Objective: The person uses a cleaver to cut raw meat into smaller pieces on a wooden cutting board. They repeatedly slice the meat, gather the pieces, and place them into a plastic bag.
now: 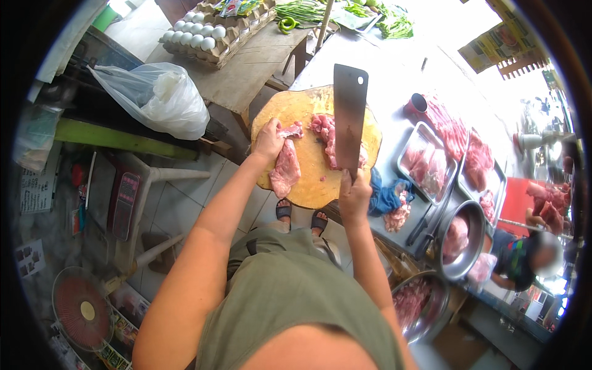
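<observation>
Left forearm (pixel 229 200) bare, slanting forward and inward; left hand (pixel 268 143) back uppermost, fingers (pixel 274 127) curled in a grip. Right forearm (pixel 365 246) bare, steeper, nearly straight ahead; right hand (pixel 355 196) closed, thumb (pixel 345 180) pointing forward. Hands apart, both out in front of the torso (pixel 290 296).

Broad grey cleaver (pixel 349 111) points blade-forward; raw pink meat (pixel 286 169) lies in pieces on the yellowish board (pixel 313 188)

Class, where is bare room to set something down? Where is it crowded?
Bare: chopping block, near side, between meat slab and right hand; white table between cleaver and reddish cup. Crowded: around trays, bowl and blue cloth.
</observation>
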### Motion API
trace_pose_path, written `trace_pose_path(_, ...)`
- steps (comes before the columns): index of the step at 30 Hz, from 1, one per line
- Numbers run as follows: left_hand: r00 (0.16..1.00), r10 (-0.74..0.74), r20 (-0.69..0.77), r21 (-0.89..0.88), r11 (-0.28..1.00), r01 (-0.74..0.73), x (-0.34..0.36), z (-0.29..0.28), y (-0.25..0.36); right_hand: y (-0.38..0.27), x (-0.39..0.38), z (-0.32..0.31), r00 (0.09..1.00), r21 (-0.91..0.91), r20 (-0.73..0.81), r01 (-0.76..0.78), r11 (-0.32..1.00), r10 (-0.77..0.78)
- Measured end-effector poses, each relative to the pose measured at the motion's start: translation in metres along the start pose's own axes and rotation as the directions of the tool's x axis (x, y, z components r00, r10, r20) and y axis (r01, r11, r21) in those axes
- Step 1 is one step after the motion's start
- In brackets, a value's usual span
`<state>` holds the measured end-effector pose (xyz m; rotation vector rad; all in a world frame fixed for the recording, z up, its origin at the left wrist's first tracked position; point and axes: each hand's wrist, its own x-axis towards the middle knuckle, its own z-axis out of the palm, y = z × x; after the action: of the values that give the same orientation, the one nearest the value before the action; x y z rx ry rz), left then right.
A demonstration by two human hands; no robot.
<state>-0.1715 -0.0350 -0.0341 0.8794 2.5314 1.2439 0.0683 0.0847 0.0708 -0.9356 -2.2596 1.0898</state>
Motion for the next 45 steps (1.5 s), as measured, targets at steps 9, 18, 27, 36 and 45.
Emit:
trace_pose_path(9, 0.902, -0.345, 0.259, -0.31, 0.855, 0.415, 0.021, -0.012, 0.017, 0.045, -0.012, 0.03, 0.921, -0.39, 0.259, -0.177, 0.904, 0.292)
trace_pose_path(18, 0.996, 0.092, -0.012, -0.082, 0.992, -0.092, 0.021, 0.031, 0.019, 0.083, -0.023, 0.023, 0.941, -0.288, 0.219, -0.19, 0.939, 0.257)
trace_pose_path(27, 0.992, 0.031, 0.125, -0.133, 0.991, -0.014, -0.006, 0.0, -0.042, 0.015, -0.035, 0.013, 0.999, 0.06, 0.008, -0.034, 0.998, 0.034)
trace_pose_path(36, 0.981, 0.118, 0.157, -0.185, 0.979, -0.088, 0.011, 0.033, -0.027, 0.037, -0.009, 0.01, 0.904, -0.265, 0.24, -0.29, 0.92, 0.354)
trace_pose_path(45, 0.828, -0.336, 0.448, -0.461, 0.707, 0.536, 0.025, 0.011, -0.028, 0.045, -0.005, 0.019, 0.924, -0.296, 0.208, -0.253, 0.921, 0.321)
